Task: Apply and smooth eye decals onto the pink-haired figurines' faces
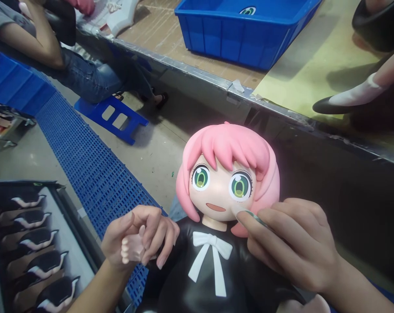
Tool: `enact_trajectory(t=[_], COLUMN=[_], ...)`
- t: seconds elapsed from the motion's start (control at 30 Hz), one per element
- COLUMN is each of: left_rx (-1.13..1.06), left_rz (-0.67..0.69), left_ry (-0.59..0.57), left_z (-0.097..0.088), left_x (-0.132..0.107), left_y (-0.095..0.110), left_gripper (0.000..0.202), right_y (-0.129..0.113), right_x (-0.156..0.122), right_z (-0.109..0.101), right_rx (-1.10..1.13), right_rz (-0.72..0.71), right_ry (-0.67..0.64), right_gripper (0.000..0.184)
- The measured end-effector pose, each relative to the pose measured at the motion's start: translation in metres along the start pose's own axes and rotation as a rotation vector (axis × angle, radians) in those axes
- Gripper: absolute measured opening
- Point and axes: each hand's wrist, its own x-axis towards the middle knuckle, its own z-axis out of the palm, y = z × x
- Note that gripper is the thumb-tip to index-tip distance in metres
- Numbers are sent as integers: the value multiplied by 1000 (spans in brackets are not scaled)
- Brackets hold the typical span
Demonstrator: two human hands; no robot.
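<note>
A large figure with pink hair, green eyes, a black dress and a white bow lies leaning back before me, face up. My left hand is closed around the figure's small pale hand, whose fingertips poke out from my grip. Beside the figure's cheek, my right hand pinches a thin curved piece with a green edge; its face is turned away from view. My right index fingertip is at the cheek, near the mouth.
A blue bin with an eye-shaped piece inside stands on the workbench. Other figure parts lie at the right on yellow paper. Lower left, a crate holds several black-and-pale parts. A person sits by a blue stool.
</note>
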Motion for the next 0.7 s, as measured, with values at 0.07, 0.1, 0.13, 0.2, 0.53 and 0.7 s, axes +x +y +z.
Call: enact_trajectory(t=[0.07, 0.1, 0.13, 0.2, 0.53, 0.7], left_rx=[3, 2, -1, -8, -1, 4], left_rz=[-2, -3, -7, -8, -14, -8], left_ry=[-3, -5, -6, 0, 7, 1], left_z=[0, -1, -1, -1, 0, -1], left_x=[0, 1, 1, 1, 0, 0], left_y=[0, 0, 0, 0, -1, 0], left_gripper=[46, 46, 46, 46, 48, 48], right_y=[0, 0, 1, 1, 3, 4], right_x=[0, 0, 1, 0, 0, -10], right_z=[0, 0, 0, -1, 3, -2], right_rx=[7, -6, -18, -34, -27, 9], right_rz=[-7, -8, -8, -2, -82, -83], right_ry=[5, 7, 1, 2, 22, -2], right_gripper=[15, 15, 15, 15, 17, 15])
